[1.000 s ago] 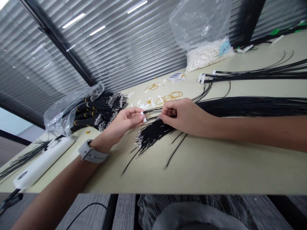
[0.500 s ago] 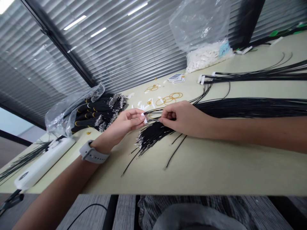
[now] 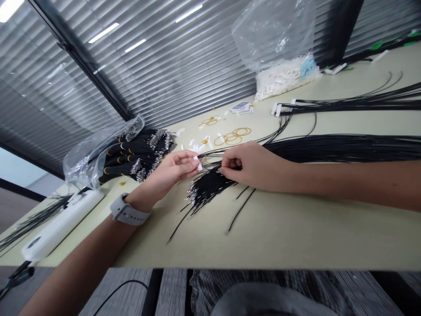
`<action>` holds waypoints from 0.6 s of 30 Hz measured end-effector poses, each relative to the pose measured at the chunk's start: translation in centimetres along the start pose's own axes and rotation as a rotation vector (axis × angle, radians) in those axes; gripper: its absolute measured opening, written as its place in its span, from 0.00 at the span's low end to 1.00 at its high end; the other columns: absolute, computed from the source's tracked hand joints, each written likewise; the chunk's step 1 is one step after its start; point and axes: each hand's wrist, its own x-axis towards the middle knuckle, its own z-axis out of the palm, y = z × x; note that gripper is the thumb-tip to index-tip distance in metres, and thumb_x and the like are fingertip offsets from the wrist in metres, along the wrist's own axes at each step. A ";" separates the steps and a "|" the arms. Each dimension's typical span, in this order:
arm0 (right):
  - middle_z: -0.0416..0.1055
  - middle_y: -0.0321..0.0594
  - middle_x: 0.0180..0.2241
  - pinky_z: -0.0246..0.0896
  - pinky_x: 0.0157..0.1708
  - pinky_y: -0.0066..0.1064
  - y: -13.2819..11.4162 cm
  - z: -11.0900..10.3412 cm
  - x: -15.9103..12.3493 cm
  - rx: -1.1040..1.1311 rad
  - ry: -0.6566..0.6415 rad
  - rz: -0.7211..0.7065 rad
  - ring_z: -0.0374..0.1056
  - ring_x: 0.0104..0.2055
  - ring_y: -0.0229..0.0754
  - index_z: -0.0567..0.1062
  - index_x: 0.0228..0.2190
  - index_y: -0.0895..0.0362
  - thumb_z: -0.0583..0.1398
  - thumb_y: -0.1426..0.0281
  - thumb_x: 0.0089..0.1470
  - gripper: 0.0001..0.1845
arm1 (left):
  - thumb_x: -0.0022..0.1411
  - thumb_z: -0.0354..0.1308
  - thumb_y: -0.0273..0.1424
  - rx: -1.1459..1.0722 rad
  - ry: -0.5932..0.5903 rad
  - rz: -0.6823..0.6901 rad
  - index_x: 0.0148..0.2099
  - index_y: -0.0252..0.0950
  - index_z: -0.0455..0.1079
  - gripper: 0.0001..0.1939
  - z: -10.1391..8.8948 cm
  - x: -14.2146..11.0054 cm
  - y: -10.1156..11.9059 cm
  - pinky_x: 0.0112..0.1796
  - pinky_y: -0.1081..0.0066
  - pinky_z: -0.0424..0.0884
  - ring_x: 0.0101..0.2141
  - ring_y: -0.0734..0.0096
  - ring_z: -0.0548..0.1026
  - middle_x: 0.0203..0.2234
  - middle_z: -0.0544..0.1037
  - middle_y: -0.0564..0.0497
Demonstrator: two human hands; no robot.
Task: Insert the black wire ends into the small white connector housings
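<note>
My left hand (image 3: 176,169) pinches a small white plastic connector (image 3: 198,163) between thumb and fingers. Several thin black wires (image 3: 212,153) run from this connector to the right, passing behind my right hand. My right hand (image 3: 246,164) is closed, its thumb and fingertips pinching at a black wire on the upper edge of a thick wire bundle (image 3: 210,186). The exact wire end between those fingers is hidden. Bare metal terminals tip the bundle's left end, and a few loose wires stick out towards the table's front edge.
Behind my hands lie yellow rubber bands (image 3: 233,137), loose white connectors (image 3: 196,145) and small cards (image 3: 241,107). A clear bag of white connectors (image 3: 283,79) stands at the back. Banded wire bundles (image 3: 131,153) lie left, near a white power strip (image 3: 62,226). Connector-ended wires (image 3: 345,104) lie right.
My right fingertips have moved slightly down, from the wires by the connector onto the upper edge of the bundle. My left hand keeps its hold on the connector.
</note>
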 end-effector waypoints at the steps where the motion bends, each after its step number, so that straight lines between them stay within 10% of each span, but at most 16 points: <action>1: 0.64 0.32 0.18 0.50 0.25 0.26 0.0 0.0 0.0 0.001 -0.003 0.001 0.55 0.20 0.29 0.70 0.19 0.58 0.56 0.68 0.47 0.09 | 0.51 0.62 0.27 0.004 0.002 0.001 0.36 0.32 0.69 0.08 0.0 0.0 0.0 0.37 0.80 0.70 0.30 0.81 0.72 0.28 0.73 0.53; 18: 0.65 0.34 0.21 0.47 0.26 0.26 0.2 0.2 0.5 -0.013 -0.051 0.021 0.55 0.22 0.30 0.70 0.23 0.59 0.55 0.67 0.51 0.09 | 0.54 0.61 0.30 0.136 -0.106 0.149 0.39 0.33 0.68 0.10 0.3 -0.5 -0.4 0.33 0.81 0.67 0.29 0.81 0.70 0.28 0.72 0.52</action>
